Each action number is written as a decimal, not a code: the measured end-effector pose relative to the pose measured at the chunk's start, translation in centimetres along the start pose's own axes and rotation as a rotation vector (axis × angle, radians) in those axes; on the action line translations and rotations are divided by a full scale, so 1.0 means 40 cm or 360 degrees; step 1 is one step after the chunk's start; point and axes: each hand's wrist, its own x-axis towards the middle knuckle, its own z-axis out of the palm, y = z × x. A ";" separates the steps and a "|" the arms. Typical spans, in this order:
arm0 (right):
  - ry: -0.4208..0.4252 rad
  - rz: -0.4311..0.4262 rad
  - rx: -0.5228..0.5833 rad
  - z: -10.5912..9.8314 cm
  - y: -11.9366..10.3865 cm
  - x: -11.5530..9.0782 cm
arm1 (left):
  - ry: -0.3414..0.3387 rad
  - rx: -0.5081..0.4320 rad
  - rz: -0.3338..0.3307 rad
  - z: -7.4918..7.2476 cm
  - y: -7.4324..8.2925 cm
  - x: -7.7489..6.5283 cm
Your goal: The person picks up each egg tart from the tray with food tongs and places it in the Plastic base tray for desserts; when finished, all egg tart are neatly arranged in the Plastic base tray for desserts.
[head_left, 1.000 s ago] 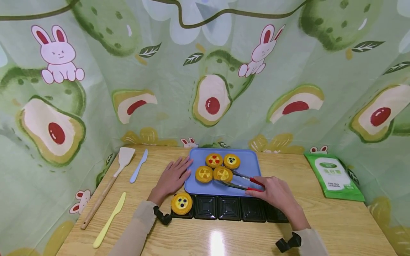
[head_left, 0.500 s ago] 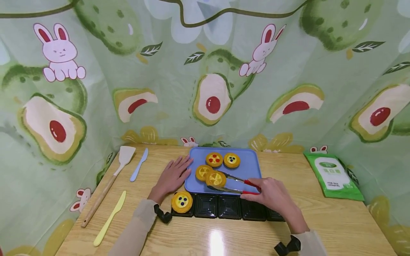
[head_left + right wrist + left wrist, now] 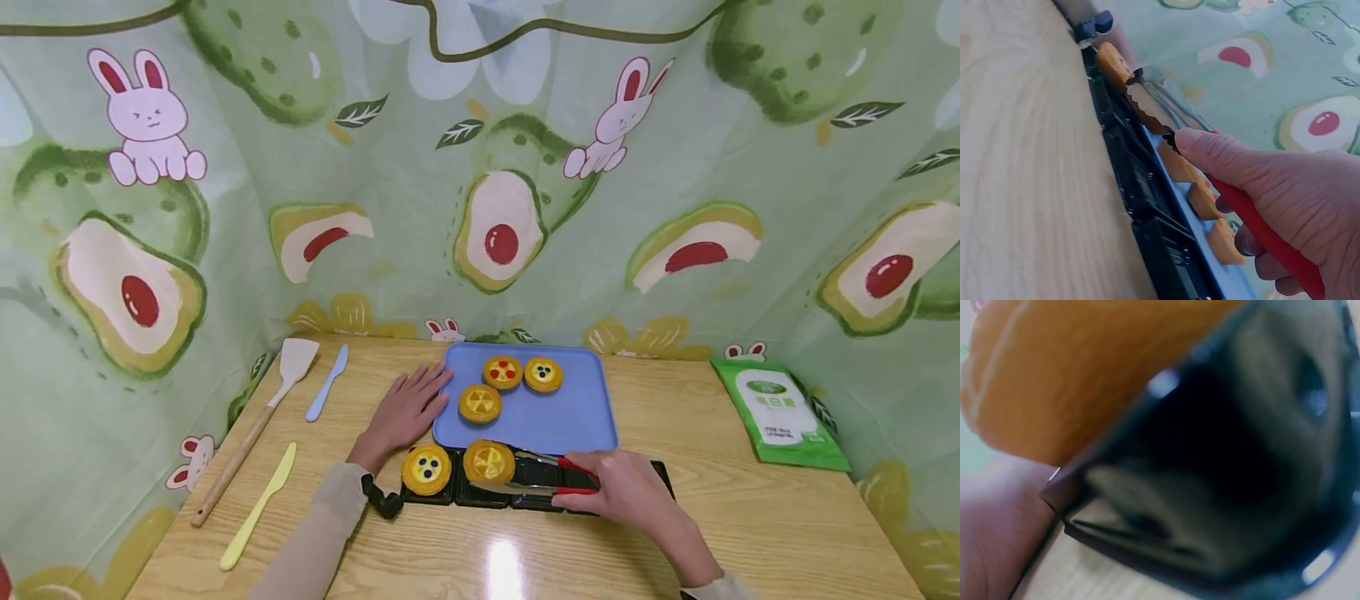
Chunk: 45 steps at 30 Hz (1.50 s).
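My right hand (image 3: 626,492) grips red-handled metal tongs (image 3: 536,489), also plain in the right wrist view. Between the tongs' tips is an egg tart (image 3: 489,461) with a wedge pattern on top, over the second compartment of the black sectioned tray (image 3: 534,502). A tart with dark berries (image 3: 427,470) sits in the leftmost compartment. My left hand (image 3: 405,412) lies flat with fingers spread, fingertips at the left edge of the blue tray (image 3: 577,417). On that tray are a red-dotted tart (image 3: 502,372), a berry tart (image 3: 543,375) and a wedge-patterned tart (image 3: 480,404).
To the left lie a spatula (image 3: 258,425) with a wooden handle, a blue knife (image 3: 327,383) and a yellow knife (image 3: 258,507). A green and white packet (image 3: 780,414) lies at the right. A patterned curtain (image 3: 405,183) rises behind the table.
The right hand has lifted the wedge-patterned tart off the blue tray with the tongs and carried it toward me, over the black tray. The left hand has stayed in place.
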 end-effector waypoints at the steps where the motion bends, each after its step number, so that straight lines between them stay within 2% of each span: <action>1: 0.0002 -0.0011 0.0000 0.005 -0.002 -0.002 | -0.0005 -0.0001 0.0001 0.000 0.000 0.000; 6: 0.0018 -0.0065 -0.0017 0.020 -0.009 -0.005 | -0.0030 0.0010 -0.0004 0.003 0.000 0.003; 14: -0.0004 -0.0044 -0.0092 0.022 -0.013 -0.002 | -0.0021 0.0001 0.0002 0.000 -0.001 0.003; 23: 0.0091 -0.0067 -0.0064 0.017 -0.018 0.004 | 0.0026 0.0027 0.0014 -0.003 -0.004 -0.002; 27: 0.0139 -0.0014 -0.0004 0.004 -0.017 0.002 | 0.0035 0.0013 0.0025 -0.005 0.002 -0.001; 34: 0.0190 0.0176 0.0050 -0.017 -0.002 -0.005 | -0.0012 0.0026 0.0013 -0.006 0.006 0.002; 37: 0.0236 0.0174 0.0062 -0.025 0.010 -0.007 | -0.0021 0.0034 0.0013 -0.005 0.006 0.000; 45: 0.0317 0.0187 0.0091 -0.042 0.036 -0.008 | 0.0042 0.0012 0.0046 0.010 -0.010 0.001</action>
